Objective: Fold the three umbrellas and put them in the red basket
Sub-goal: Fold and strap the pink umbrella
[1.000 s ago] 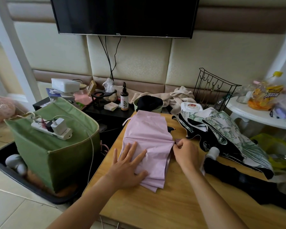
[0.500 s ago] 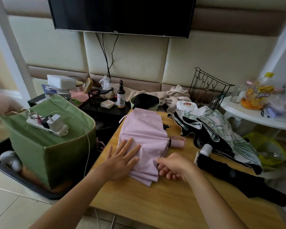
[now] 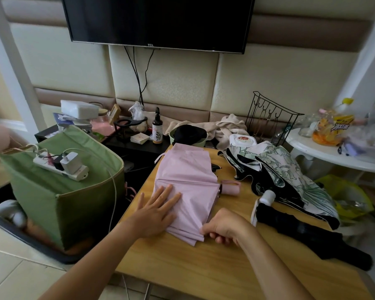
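A wooden table (image 3: 204, 269) carries three umbrellas. A pink umbrella (image 3: 188, 182) lies flattened near the left edge, its handle pointing right. A floral umbrella (image 3: 290, 169) sprawls at the far right corner beside a wipes pack (image 3: 243, 139). A black umbrella (image 3: 312, 234) lies along the right edge.

A pink umbrella (image 3: 186, 182) is laid flat on the wooden table (image 3: 214, 269), its pink handle (image 3: 230, 187) pointing right. The canopy is pressed down by the left hand (image 3: 156, 211), whose fingers are spread straight. The near edge of the folds is pinched by the right hand (image 3: 224, 227), fingers curled. To the right, a floral umbrella (image 3: 290, 169) is heaped loosely, and a black umbrella (image 3: 307, 234), apparently rolled, is seen beside it. A green fabric bin (image 3: 59, 198) stands left of the table.
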`<state>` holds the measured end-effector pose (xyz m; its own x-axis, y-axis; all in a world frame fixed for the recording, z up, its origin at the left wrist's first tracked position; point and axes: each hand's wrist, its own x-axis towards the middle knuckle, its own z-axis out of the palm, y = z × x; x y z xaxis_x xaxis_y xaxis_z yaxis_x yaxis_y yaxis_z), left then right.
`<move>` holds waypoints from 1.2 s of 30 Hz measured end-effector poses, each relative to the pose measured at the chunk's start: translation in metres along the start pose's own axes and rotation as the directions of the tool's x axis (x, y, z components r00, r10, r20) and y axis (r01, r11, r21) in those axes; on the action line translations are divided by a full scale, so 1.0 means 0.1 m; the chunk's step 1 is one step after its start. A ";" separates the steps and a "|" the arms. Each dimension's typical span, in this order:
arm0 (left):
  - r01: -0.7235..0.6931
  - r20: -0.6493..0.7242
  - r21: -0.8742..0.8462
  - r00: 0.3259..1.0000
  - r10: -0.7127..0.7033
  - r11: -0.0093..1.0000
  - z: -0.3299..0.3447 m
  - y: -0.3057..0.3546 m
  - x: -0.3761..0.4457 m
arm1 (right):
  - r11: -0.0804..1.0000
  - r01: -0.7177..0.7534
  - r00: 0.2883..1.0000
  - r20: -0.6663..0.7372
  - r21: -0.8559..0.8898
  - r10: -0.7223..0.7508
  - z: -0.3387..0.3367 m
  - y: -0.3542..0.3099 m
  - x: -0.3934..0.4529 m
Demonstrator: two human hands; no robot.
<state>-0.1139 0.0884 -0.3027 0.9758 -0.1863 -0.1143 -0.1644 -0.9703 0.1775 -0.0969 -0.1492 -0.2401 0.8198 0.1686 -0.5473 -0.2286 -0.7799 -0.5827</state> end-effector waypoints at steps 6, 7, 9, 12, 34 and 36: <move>0.003 0.056 0.021 0.998 -0.004 1.000 -0.04 -0.02 0.01 | 0.918 0.199 0.868 -0.374 -0.342 -0.327 0.06 -0.07 -0.05; -0.002 0.058 0.016 0.998 0.001 1.000 -0.05 -0.01 0.01 | 0.885 0.314 0.816 -0.380 -0.343 -0.436 0.10 -0.11 -0.08; -0.005 0.062 0.010 0.998 0.004 1.000 -0.06 0.00 0.01 | 0.784 0.476 0.728 -0.322 -0.399 -0.606 0.19 -0.16 -0.12; 0.004 0.078 0.015 0.997 -0.005 1.000 -0.06 -0.01 0.00 | 0.677 0.528 0.716 -0.160 -0.513 -0.680 0.37 -0.14 -0.08; -0.207 -0.319 0.158 0.914 0.249 0.965 0.29 0.08 0.05 | 0.761 0.461 0.850 -0.019 -0.456 -0.526 0.57 -0.09 0.17; -0.163 -0.291 0.077 0.940 0.178 0.984 0.33 0.07 0.07 | 0.775 0.371 0.896 -0.020 -0.512 -0.443 0.54 -0.05 0.20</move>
<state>-0.1134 0.0750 -0.3343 0.9298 -0.3032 0.2085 -0.3317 -0.9360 0.1180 -0.1079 -0.1100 -0.2805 0.8465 0.4846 -0.2204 0.3962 -0.8500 -0.3473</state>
